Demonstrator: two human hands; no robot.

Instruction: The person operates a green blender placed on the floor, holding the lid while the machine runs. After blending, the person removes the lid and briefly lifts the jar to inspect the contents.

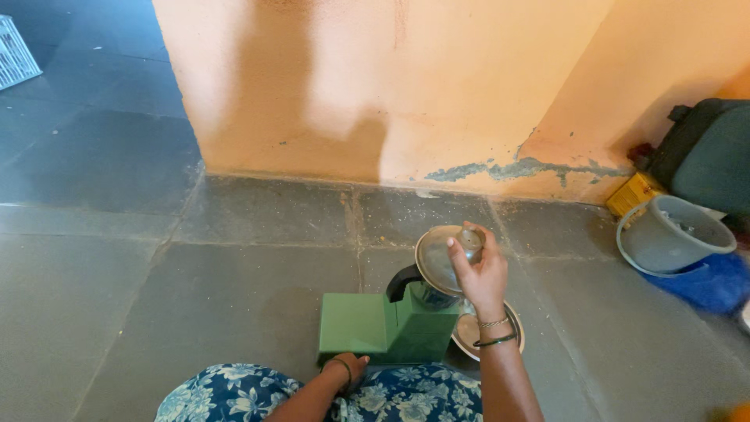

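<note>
- Right hand (478, 275) is pinching the round clear plastic lid (439, 258) directly above the jar on the green box-shaped mixer base (391, 327).
- Left hand (349, 367) is resting, fingers curled, at the base's near edge; grip unclear.

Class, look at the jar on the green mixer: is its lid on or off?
On. The clear round lid sits flat over the jar, with the right hand gripping its knob.

lid (439, 258) showing shiny metal | mixer base (388, 327) looking matt green plastic | floor (195, 273) appearing rough grey stone
</note>
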